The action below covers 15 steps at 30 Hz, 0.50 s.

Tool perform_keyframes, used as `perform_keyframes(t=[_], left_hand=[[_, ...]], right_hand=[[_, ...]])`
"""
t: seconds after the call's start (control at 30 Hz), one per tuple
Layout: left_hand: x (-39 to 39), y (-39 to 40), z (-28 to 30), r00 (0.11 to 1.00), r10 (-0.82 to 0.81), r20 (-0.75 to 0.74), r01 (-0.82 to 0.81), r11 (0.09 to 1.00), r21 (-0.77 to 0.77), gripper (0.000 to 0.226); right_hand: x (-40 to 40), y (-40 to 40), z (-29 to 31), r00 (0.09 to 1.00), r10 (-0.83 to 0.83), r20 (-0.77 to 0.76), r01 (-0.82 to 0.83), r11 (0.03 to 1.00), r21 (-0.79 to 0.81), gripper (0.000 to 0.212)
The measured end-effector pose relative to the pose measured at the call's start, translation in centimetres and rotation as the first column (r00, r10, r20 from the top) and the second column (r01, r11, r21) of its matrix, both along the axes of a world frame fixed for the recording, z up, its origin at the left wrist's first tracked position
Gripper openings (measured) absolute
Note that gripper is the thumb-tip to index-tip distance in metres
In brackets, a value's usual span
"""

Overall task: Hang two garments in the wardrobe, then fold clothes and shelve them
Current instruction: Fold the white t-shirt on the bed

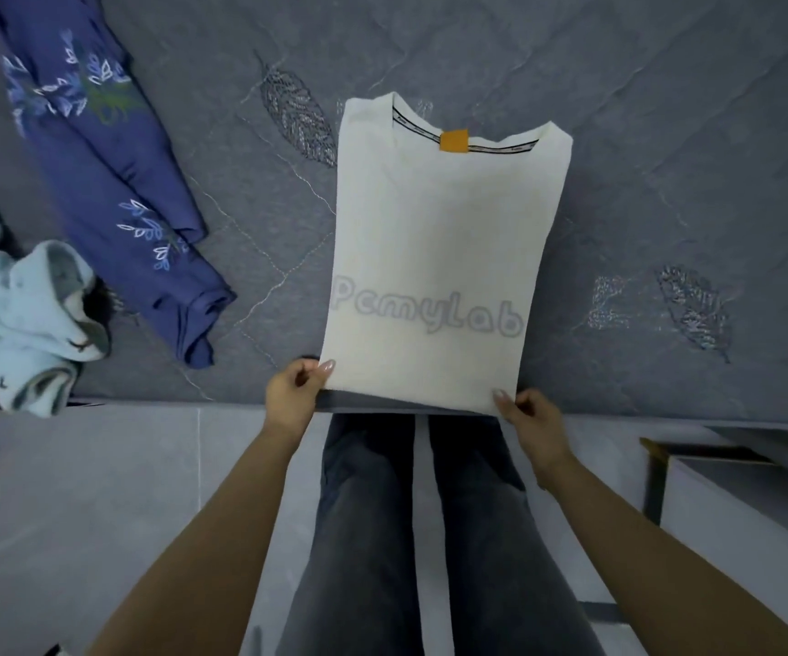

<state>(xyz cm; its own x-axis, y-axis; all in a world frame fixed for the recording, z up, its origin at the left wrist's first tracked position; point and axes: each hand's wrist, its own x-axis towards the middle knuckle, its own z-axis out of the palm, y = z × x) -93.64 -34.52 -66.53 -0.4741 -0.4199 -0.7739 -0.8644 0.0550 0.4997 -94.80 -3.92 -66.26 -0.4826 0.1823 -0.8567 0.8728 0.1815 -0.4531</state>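
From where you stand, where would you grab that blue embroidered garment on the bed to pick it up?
Probably at the bunched hem end of the blue embroidered garment, coming from the bed's near edge. That end lies closest and its folds stand up, giving the fingers something to pinch. Both hands are busy with the white T-shirt now.
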Motion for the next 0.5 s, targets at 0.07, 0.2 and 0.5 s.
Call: perform_keyframes(t=[0.07, 0.2, 0.5], left_hand=[[0.6, -0.5, 0.1, 0.999, -0.034, 0.022, 0.035, 0.999, -0.030, 0.019], [-0.3, -0.5, 0.3, 0.992, -0.126, 0.006, 0.126, 0.991, -0.055, 0.019], [-17.9, -0.7, -0.4, 0.942, -0.106, -0.319, 0.050, 0.983, -0.177, 0.035]], right_hand=[[0.6, 0.5, 0.1, 0.999, 0.031, 0.028, -0.031, 0.999, -0.015, 0.035], [0.5, 0.8, 0.5, 0.998, 0.053, 0.019, -0.053, 0.999, -0.003, 0.019], [-13.1, 0.0, -0.9, 0.960, -0.080, -0.269, 0.099, 0.993, 0.058, 0.036]])
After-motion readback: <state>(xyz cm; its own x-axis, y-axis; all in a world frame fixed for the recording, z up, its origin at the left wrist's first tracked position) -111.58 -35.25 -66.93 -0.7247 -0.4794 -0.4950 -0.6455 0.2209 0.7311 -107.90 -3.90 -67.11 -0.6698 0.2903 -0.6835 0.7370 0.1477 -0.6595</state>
